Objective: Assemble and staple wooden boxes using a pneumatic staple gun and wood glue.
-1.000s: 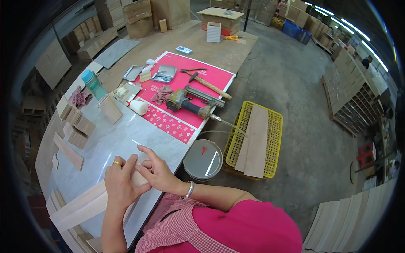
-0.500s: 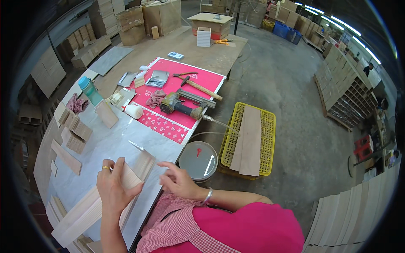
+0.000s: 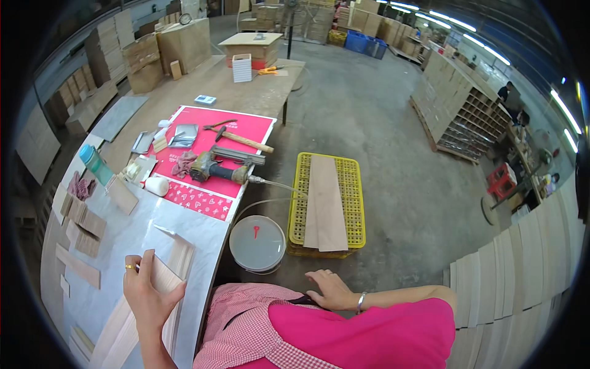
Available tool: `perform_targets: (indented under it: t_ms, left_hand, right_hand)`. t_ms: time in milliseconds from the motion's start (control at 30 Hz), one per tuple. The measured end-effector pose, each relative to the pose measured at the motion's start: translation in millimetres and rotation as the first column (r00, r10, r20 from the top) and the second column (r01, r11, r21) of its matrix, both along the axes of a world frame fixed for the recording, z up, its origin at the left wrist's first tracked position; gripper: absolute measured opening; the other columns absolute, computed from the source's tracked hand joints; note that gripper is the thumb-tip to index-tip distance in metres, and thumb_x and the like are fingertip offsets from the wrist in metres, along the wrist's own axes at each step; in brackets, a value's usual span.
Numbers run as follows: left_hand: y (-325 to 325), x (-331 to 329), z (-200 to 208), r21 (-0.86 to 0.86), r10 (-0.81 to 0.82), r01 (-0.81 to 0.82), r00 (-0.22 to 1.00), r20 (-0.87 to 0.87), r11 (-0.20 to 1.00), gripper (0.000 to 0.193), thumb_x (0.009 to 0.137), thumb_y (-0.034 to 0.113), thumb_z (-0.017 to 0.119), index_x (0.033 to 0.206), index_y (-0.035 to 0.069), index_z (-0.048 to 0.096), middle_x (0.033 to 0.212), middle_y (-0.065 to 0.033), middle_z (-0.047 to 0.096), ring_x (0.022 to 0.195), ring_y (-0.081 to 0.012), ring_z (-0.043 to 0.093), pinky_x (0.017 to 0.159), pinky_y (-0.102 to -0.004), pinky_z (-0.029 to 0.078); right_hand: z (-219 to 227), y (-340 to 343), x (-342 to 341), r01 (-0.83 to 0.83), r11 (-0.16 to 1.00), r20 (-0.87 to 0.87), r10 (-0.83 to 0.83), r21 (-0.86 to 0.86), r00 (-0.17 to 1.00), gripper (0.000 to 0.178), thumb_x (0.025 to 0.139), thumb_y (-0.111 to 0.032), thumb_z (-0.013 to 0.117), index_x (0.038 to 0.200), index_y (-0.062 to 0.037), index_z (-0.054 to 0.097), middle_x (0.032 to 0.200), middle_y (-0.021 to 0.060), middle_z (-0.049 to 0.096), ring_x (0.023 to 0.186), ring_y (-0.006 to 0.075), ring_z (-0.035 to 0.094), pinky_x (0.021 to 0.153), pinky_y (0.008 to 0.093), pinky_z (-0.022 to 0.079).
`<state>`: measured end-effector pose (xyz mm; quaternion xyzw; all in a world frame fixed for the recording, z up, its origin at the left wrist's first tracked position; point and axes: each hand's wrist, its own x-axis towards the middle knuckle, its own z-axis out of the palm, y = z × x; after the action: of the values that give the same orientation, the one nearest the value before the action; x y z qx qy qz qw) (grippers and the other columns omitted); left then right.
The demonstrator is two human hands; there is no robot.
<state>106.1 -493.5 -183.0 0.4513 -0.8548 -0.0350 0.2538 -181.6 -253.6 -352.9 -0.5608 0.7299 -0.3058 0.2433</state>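
Observation:
My left hand (image 3: 150, 292) grips the end of some thin, pale wooden strips (image 3: 117, 335) over the grey-white tabletop (image 3: 135, 230). Its thumb is on the near edge and its fingers are over the far one. Just beyond them lies another group of wooden strips (image 3: 182, 253), partly covered by the held ones. Away from the table, my right hand (image 3: 332, 290) is beside the checked apron (image 3: 246, 338), its fingers loosely spread with nothing in them. A round pail (image 3: 258, 258) with a small red thing on its top stands between the table and that hand.
A yellow plastic crate (image 3: 358, 203) with two long boards (image 3: 326, 203) on it stands beyond my right hand. A nail gun (image 3: 218, 172) with an air hose and a hammer (image 3: 246, 140) lie on the pink sheet (image 3: 212, 200). Stacked boards (image 3: 510, 270) stand at right.
My right hand has drawn away from the wooden strips, moving right past the table edge. My left hand keeps its hold. The whole view has turned rightward.

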Motion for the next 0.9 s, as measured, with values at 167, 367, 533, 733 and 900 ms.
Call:
perform_targets:
  t_ms: [167,367,533,733,900]
  left_hand:
    - [0,-3,2,0.005,-0.025,0.025,0.999,-0.047,1.000,0.075,0.047,0.025,0.082,0.115,0.005,0.057,0.098,-0.0142,0.048,0.083,-0.0333,0.053,0.072,-0.0430,0.045]
    - [0,-7,10,-0.013,-0.046,0.045,0.995,-0.091,0.999,0.075,0.047,0.022,0.081,0.115,0.003,0.056,0.098,-0.0144,0.048,0.085,-0.0328,0.054,0.074,-0.0419,0.046]
    - [0,1,13,0.034,-0.016,0.020,0.993,-0.115,0.999,0.075,0.049,0.019,0.079,0.117,-0.001,0.056,0.098,-0.0136,0.047,0.090,-0.0316,0.053,0.083,-0.0372,0.046]
    - [-3,-2,13,0.049,-0.035,0.043,0.987,-0.159,0.998,0.075,0.049,0.017,0.078,0.117,-0.001,0.055,0.098,-0.0134,0.047,0.090,-0.0314,0.052,0.084,-0.0370,0.045]
    - [-3,1,15,0.076,-0.052,0.067,0.982,-0.182,0.995,0.074,0.049,0.016,0.077,0.117,-0.003,0.055,0.098,-0.0130,0.046,0.092,-0.0304,0.051,0.086,-0.0355,0.044]
  right_hand:
    - [8,47,-15,-0.171,0.953,-0.202,0.224,0.248,0.954,0.034,0.085,-0.026,0.063,0.111,-0.0038,0.058,0.086,0.0171,0.064,0.086,0.0345,0.060,0.079,0.0427,0.048]
    - [7,75,-31,-0.570,0.337,0.398,0.459,0.749,0.795,0.040,0.084,-0.031,0.063,0.110,-0.0015,0.060,0.096,0.0236,0.065,0.093,0.0396,0.063,0.080,0.0437,0.051]
    - [16,70,-56,-0.428,0.513,0.250,0.380,0.744,0.890,0.052,0.082,-0.033,0.067,0.124,-0.0029,0.058,0.113,0.0250,0.064,0.107,0.0394,0.062,0.083,0.0443,0.052]
    - [-1,90,-70,-0.612,-0.040,0.613,0.045,0.790,0.789,0.068,0.081,-0.031,0.071,0.139,-0.0059,0.047,0.144,0.0174,0.044,0.124,0.0289,0.050,0.099,0.0392,0.043]
    - [-108,158,-61,-0.793,0.242,0.797,0.107,0.559,0.594,0.068,0.083,-0.029,0.070,0.140,-0.0014,0.044,0.135,0.0187,0.053,0.115,0.0231,0.054,0.093,0.0364,0.046]
